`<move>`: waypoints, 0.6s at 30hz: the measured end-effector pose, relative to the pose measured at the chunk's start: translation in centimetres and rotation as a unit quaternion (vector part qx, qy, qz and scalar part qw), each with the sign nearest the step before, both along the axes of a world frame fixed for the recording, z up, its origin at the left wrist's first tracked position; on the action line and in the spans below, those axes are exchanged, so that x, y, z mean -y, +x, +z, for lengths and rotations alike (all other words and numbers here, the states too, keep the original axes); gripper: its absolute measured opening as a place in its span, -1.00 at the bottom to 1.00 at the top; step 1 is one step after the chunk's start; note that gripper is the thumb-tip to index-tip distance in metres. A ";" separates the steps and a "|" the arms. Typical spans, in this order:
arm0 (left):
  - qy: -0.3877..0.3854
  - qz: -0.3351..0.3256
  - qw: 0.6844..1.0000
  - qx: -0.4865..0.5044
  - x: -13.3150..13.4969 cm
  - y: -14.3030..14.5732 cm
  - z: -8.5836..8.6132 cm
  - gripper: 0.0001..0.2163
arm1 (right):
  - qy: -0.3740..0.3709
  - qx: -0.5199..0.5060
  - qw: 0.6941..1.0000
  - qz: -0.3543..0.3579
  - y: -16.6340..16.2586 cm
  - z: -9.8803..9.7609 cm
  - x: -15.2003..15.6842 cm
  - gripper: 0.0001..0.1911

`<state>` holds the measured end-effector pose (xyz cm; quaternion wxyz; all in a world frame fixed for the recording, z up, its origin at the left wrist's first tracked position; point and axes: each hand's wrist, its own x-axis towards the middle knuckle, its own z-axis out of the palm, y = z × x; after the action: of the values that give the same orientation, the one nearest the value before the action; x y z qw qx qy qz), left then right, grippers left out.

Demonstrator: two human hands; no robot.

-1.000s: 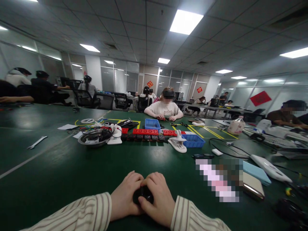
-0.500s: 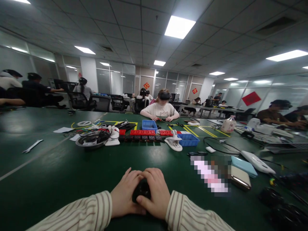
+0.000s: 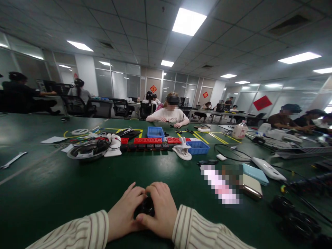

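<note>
Between my two hands, at the near side of the green table, is a glossy black rounded object (image 3: pixel 147 206). My left hand (image 3: pixel 126 209) curls around its left side, with the thumb mostly hidden. My right hand (image 3: pixel 161 210) wraps over the top and right side, its thumb lying across the front. The fingertips of both hands meet near the object's top. Much of the object is covered, so its kind cannot be made out. Farther right lie several similar-looking glossy black round parts (image 3: pixel 295 219).
Across the table (image 3: pixel 85 186) stand a metal bowl of cables (image 3: pixel 86 157), red-and-black power strips (image 3: pixel 147 140), a white clip stand (image 3: pixel 183 152) and a blue bin (image 3: pixel 198 147). A wrench (image 3: pixel 14 160) lies left, a cream case (image 3: pixel 252 187) right. A person (image 3: pixel 169 114) sits opposite.
The view has turned slightly right, so things appear shifted left. Both hands remain around the black object, which looks slightly turned. The person opposite has moved their hands.
</note>
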<state>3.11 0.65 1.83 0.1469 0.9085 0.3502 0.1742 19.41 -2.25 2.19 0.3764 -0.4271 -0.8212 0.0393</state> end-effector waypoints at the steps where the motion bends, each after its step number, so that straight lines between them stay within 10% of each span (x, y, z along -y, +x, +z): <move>1: -0.002 -0.001 1.000 -0.001 0.0 0.0 0.0 -0.67 | -0.003 -0.001 1.000 0.000 0.0 0.1 0.0 -0.47; 10: -0.005 0.026 1.000 0.001 -0.1 0.3 -0.3 -0.56 | 0.036 -0.025 0.999 -0.005 0.5 0.8 0.1 -0.44; 18: -0.017 0.037 0.999 0.037 -0.4 -0.7 -2.3 -0.22 | 0.005 0.036 0.927 -0.374 13.3 12.2 -4.4 -0.72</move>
<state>2.41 1.05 -0.43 0.1680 0.8854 0.3810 0.2067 32.75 2.12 14.40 0.3358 -0.7022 -0.6155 -0.1238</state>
